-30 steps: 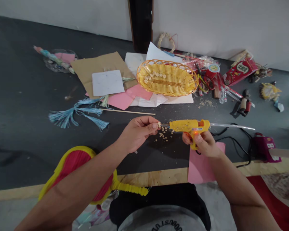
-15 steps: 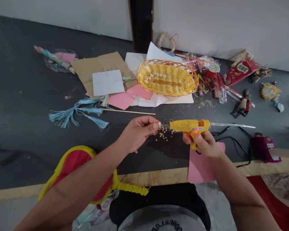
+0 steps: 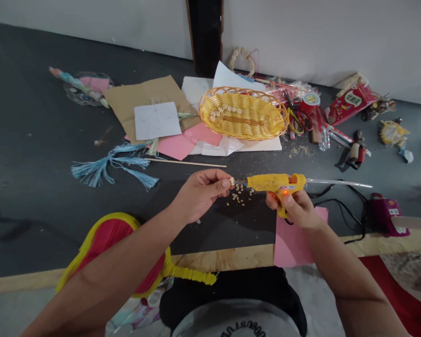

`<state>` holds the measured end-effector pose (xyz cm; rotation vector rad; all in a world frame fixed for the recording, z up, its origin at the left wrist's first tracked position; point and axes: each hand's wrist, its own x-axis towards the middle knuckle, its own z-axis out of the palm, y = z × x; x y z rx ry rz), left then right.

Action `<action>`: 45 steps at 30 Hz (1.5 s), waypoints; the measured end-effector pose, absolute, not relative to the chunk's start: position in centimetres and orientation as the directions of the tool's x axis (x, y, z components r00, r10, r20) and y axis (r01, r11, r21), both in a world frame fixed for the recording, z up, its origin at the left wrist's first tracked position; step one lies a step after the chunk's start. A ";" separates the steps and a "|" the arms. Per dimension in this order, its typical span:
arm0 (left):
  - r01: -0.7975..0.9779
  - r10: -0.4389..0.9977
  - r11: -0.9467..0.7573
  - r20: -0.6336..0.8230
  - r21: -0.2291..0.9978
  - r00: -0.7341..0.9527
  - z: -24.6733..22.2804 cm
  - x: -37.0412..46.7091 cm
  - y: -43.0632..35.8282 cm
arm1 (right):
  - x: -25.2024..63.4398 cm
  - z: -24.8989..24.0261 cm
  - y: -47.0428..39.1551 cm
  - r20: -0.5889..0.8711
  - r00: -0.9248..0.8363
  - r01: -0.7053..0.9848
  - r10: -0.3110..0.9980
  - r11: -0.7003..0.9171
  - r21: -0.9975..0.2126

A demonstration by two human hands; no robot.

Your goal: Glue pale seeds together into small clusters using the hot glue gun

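Head camera view, looking down: a small pale beaded piece [image 3: 232, 181] sits at the nozzle of a yellow hot glue gun [image 3: 272, 183], just above the tabletop. Piece and nozzle look to be touching or nearly so; whether glue is coming out cannot be told. The left hand [image 3: 205, 195] is nearly closed, thumb and forefinger pinching the piece. The right hand [image 3: 301, 210] is curled around the gun's handle, near a glowing orange light [image 3: 285, 192]. A see-through glue stick [image 3: 338, 183] juts from the gun's back end.

Below the nozzle, loose pale bits [image 3: 238, 195] lie scattered on the dark table [image 3: 38, 140]. Beyond the hands, a yellow woven basket [image 3: 263, 114] holds several small beaded clusters [image 3: 226, 111] toward its left end. A thin wooden stick [image 3: 196, 164] and blue tassels [image 3: 98, 168] lie to the left; pink paper [image 3: 289, 243] overhangs the near edge beneath the right forearm.
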<state>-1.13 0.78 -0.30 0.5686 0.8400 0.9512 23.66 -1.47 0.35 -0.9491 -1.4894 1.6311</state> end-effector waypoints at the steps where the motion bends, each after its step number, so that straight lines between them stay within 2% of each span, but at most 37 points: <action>1: -0.472 0.875 0.480 -0.366 0.740 0.316 -0.3 -1.1 0.8 | 23.6 0.4 -1.5 -0.049 -0.468 -0.030 0.883 -0.071 -0.997; 10: -0.471 0.875 0.481 -0.372 0.739 0.311 -0.2 -1.2 0.8 | 23.7 0.3 -1.3 -0.004 -0.490 -0.021 0.872 -0.016 -1.000; 24: -0.478 0.878 0.476 -0.376 0.738 0.296 -0.4 -1.2 0.8 | 23.7 0.7 -1.2 -0.040 -0.509 0.033 0.860 -0.027 -0.999; 35: -0.471 0.882 0.471 -0.384 0.746 0.274 -0.4 -1.0 0.9 | 23.9 0.9 -1.2 -0.138 -0.506 -0.025 0.852 -0.174 -0.984; 38: -0.488 0.893 0.449 -0.370 0.748 0.256 -0.1 -1.1 1.1 | 24.6 0.6 -1.2 -0.189 -0.442 -0.026 0.877 -0.223 -0.974; 42: -0.527 0.910 0.414 -0.324 0.742 0.258 0.0 -1.1 1.2 | 26.3 0.9 -0.5 -0.295 -0.222 0.000 0.929 -0.303 -0.953; 45: -0.538 0.918 0.393 -0.293 0.745 0.266 0.0 -1.1 1.2 | 27.8 1.6 0.3 -0.379 -0.089 0.091 0.921 -0.372 -0.924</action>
